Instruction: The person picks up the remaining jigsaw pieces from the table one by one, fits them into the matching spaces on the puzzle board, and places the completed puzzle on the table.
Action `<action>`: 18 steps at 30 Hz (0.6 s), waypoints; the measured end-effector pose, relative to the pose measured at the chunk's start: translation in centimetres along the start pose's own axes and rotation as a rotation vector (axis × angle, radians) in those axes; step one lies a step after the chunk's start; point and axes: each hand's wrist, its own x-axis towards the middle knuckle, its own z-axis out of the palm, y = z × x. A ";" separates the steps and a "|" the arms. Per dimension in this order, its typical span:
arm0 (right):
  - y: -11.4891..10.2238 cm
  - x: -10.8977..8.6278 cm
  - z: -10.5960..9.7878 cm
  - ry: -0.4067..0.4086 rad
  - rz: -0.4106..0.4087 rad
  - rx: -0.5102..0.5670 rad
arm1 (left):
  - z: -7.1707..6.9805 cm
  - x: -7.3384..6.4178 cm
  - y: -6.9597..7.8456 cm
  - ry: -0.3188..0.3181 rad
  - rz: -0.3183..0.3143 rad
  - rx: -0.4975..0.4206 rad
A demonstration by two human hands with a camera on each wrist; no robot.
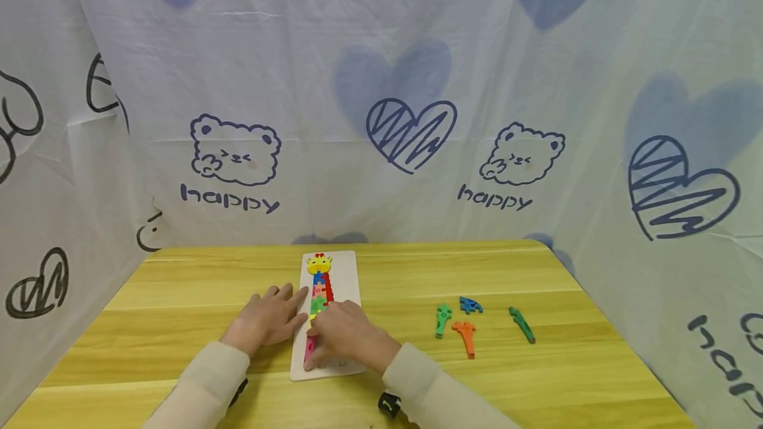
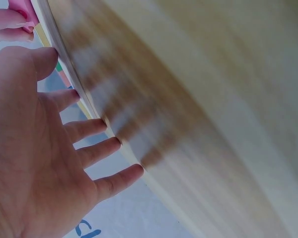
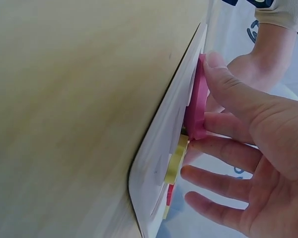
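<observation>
A white puzzle board [image 1: 346,277] lies on the table, bearing a giraffe with a yellow head [image 1: 319,265] and a neck of coloured pieces. My right hand [image 1: 352,333] pinches a pink puzzle piece [image 3: 197,99] between thumb and fingers, low on the board below the yellow neck piece [image 3: 177,159]. The pink piece looks slightly tilted against the board in the right wrist view. Fingers spread, my left hand [image 1: 271,316] rests at the board's left edge, its fingertips [image 2: 131,171] on the table side. Part of the giraffe's body area is hidden under the right hand.
Right of the board lie loose puzzle pieces: a green one [image 1: 443,320], a blue one [image 1: 470,304], an orange one [image 1: 465,337] and a dark green one [image 1: 522,324]. A patterned white curtain [image 1: 322,151] hangs behind the wooden table [image 1: 191,283].
</observation>
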 end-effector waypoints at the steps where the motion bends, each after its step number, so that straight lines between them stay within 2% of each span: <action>1: 0.0 0.0 0.0 -0.005 -0.001 0.001 | 0.0 0.0 0.0 0.000 0.000 -0.001; 10: 0.5 0.0 0.4 -0.035 -0.058 0.001 | 0.1 0.1 0.0 -0.004 0.000 -0.008; 18: 1.2 -0.3 0.6 -0.028 -0.118 -0.058 | 0.2 0.1 -0.1 0.002 -0.003 -0.011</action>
